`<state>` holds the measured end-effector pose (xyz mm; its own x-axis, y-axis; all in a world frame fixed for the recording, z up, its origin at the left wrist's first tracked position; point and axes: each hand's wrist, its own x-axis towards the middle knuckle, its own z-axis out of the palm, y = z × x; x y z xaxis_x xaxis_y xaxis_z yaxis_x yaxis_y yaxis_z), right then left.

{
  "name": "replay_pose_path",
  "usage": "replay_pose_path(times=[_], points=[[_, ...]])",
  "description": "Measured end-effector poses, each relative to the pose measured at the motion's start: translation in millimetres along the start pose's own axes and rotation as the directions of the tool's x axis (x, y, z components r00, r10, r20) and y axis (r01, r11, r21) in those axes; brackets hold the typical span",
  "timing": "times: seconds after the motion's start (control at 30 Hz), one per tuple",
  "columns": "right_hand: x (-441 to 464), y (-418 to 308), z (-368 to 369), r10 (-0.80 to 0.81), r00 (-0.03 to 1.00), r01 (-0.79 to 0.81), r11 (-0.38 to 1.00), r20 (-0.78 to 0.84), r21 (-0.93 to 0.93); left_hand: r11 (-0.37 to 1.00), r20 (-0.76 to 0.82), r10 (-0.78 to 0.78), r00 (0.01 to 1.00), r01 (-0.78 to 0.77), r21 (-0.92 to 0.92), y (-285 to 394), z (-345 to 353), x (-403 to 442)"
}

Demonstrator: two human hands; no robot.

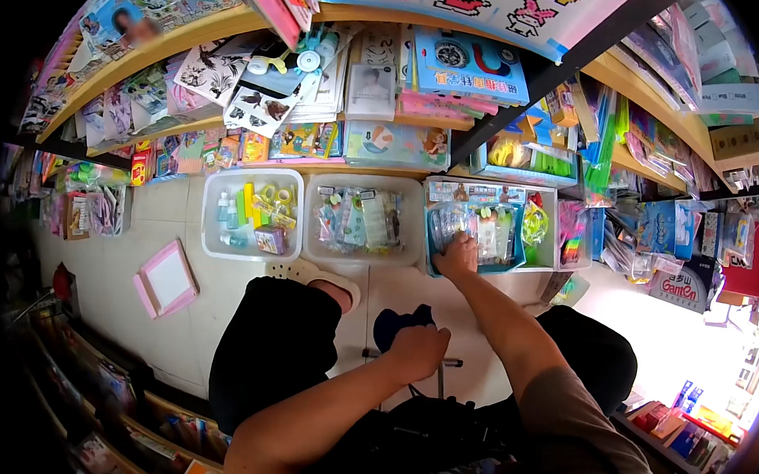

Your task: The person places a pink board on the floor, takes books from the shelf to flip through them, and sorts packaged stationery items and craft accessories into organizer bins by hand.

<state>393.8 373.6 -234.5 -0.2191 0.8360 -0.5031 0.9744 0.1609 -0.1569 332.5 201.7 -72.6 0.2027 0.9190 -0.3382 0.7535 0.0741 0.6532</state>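
My left hand [416,353] is closed around a dark blue cloth [393,324], which bunches out past the fingers above the floor. My right hand [458,257] reaches into a blue bin [501,265] at its left end. Its fingers are bent against the clear plastic packages [452,221] there and seem to grip them, though the fingertips are partly hidden. More packaged small goods [493,234] stand in the same bin to the right of that hand.
Left of the blue bin are a white bin of packages [316,251] and another with yellow tape and bottles [211,237]. A pink-framed board [171,278] lies on the floor. Packed shelves [307,168] rise ahead; a GamEn box [682,283] is at right.
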Motion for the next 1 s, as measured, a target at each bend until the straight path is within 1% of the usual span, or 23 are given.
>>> replay_pose_path(times=[0.13,0.23,0.33,0.37,0.47,0.5,0.53,0.6,0.63,0.7,0.73,0.8,0.87,0.93,0.97,1.0], points=[[-3.7,3.4,-7.9,-0.046,0.999,0.047,0.998,0.008,-0.045,1.000,0.025,0.001,1.000,-0.001,-0.016,0.5,-3.5,1.0],[17.5,17.1,19.8,-0.024,0.994,0.019,0.999,-0.111,-0.043,1.000,0.020,0.010,1.000,-0.011,0.006,-1.5,-1.9,1.4],[17.6,41.9,-1.6,-0.226,0.974,0.228,0.957,-0.034,0.176,0.999,0.091,-0.051,0.995,0.050,0.007,1.3,-7.4,4.3],[13.1,47.5,-12.5,-0.241,0.969,0.245,0.913,-0.052,0.327,0.999,0.109,-0.054,0.993,0.054,0.004,1.1,-8.2,6.0],[37.9,85.9,-15.8,-0.245,0.968,0.188,0.856,0.059,0.481,0.997,0.152,-0.074,0.986,0.075,0.002,0.0,-11.6,8.2],[26.3,79.0,-37.4,-0.159,0.980,0.031,0.723,0.123,0.691,0.996,0.156,-0.085,0.984,0.086,0.001,0.9,-13.9,8.8],[18.6,77.3,-57.1,-0.111,0.969,-0.096,0.650,0.219,0.754,0.995,0.160,-0.094,0.983,0.095,0.000,2.0,-16.6,9.6],[18.2,94.8,-62.1,-0.155,0.949,-0.194,0.393,0.273,0.899,0.994,0.147,-0.103,0.984,0.107,-0.020,4.7,-26.0,10.8],[15.8,102.0,-66.8,-0.177,0.934,-0.234,0.359,0.312,0.904,0.993,0.139,-0.107,0.984,0.112,-0.030,5.6,-29.9,11.7],[6.2,112.2,-80.1,-0.223,0.897,-0.313,0.290,0.382,0.904,0.984,0.074,-0.146,0.987,0.152,-0.089,5.4,-31.4,15.2],[-1.1,114.2,-86.7,-0.246,0.887,-0.328,0.259,0.391,0.908,0.978,0.043,-0.166,0.985,0.170,-0.119,5.1,-31.6,17.3],[-19.5,115.7,-99.2,-0.293,0.866,-0.361,0.195,0.405,0.912,0.962,-0.108,-0.208,0.972,0.183,-0.202,5.4,-34.2,21.4],[-43.3,111.1,-113.8,-0.320,0.840,-0.396,0.191,0.438,0.898,0.937,-0.278,-0.263,0.924,0.177,-0.300,6.9,-35.4,27.5],[-75.9,98.2,-133.3,-0.370,0.800,-0.438,0.179,0.473,0.881,0.900,-0.452,-0.335,0.827,0.139,-0.413,9.7,-33.3,36.6],[-92.4,91.7,-139.5,-0.388,0.789,-0.441,0.181,0.476,0.879,0.865,-0.499,-0.346,0.794,0.064,-0.498,9.8,-31.7,41.9],[-109.2,84.9,-143.8,-0.407,0.778,-0.443,0.185,0.479,0.877,0.853,-0.532,-0.324,0.782,-0.001,-0.521,16.2,-32.5,43.0]])
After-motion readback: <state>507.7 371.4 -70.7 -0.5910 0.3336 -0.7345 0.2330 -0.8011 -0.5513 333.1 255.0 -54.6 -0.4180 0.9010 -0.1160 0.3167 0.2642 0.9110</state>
